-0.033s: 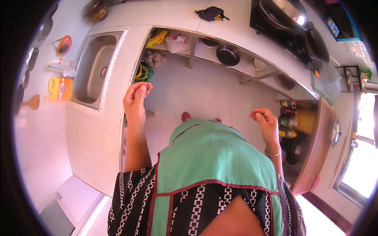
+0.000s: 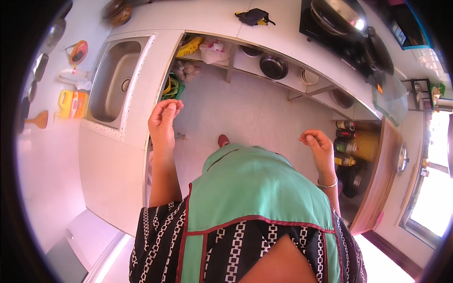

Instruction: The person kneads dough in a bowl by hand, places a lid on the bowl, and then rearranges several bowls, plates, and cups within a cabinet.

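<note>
My left hand [image 2: 164,120] is raised in front of me near the counter's inner edge, thumb pressed against curled fingers, with nothing seen between them. The sink [image 2: 108,85] lies to its left, and a green bag [image 2: 177,88] on the lower shelf is just beyond it. On the other side, my right hand [image 2: 318,144] hangs in the air with its fingers bent in against the thumb. It touches nothing and appears to hold nothing; the bottles [image 2: 346,146] in the cupboard are the nearest things to it. A green apron [image 2: 259,188] covers my front.
Ahead, a black and yellow cloth [image 2: 255,17] lies on the white counter [image 2: 203,19]. At the far right a pan [image 2: 339,16] sits on the black stove [image 2: 330,47]. Pots [image 2: 273,66] and plates [image 2: 308,76] fill the under-counter shelf. A wooden cupboard door [image 2: 377,179] stands ajar at right.
</note>
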{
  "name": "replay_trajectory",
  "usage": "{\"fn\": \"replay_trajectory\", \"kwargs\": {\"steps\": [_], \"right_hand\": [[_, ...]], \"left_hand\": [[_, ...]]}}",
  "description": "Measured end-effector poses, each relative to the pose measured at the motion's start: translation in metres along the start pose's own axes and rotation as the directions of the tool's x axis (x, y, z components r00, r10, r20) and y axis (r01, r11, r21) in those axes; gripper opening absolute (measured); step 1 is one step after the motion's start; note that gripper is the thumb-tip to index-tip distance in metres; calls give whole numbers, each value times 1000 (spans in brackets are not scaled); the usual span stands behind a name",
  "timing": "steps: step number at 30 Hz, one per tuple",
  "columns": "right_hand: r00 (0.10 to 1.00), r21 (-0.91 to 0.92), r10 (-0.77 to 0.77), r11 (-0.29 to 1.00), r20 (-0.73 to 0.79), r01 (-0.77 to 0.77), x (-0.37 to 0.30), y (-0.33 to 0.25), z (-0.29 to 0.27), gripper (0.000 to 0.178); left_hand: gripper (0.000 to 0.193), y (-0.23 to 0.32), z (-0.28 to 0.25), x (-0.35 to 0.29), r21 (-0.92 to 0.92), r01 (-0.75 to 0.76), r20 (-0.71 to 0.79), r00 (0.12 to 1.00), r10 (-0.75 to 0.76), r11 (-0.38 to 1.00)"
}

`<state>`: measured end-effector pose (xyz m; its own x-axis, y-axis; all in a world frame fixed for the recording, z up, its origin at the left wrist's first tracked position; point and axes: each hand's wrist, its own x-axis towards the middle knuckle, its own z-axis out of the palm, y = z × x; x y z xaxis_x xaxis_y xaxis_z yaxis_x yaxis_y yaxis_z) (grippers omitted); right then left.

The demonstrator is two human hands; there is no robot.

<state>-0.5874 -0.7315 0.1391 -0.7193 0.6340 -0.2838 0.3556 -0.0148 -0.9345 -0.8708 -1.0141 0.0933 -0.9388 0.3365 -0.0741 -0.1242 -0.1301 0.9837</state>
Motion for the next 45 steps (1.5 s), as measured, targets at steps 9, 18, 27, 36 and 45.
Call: {"fn": "replay_trajectory", "kwargs": {"steps": [9, 18, 27, 36, 45], "right_hand": [[986, 32, -163, 986, 32, 162, -113, 34, -4, 13], [996, 267, -36, 962, -82, 56, -316, 142, -39, 13], [944, 286, -172, 924, -282, 254, -476, 152, -42, 13], [962, 257, -76, 956, -262, 146, -623, 191, 60, 13], [987, 142, -101, 983, -123, 118, -714, 187, 131, 13]], "left_hand": [[15, 6, -48, -147, 44, -57, -107, 992, 62, 997], [13, -14, -66, -370, 245, 9, 39, 999, -20, 970], [12, 30, -102, -458, 132, -87, 172, 983, 63, 987], [12, 1, -234, -553, 129, -6, 239, 971, -25, 992], [14, 11, -338, -625, 51, 58, 130, 989, -64, 997]]}}
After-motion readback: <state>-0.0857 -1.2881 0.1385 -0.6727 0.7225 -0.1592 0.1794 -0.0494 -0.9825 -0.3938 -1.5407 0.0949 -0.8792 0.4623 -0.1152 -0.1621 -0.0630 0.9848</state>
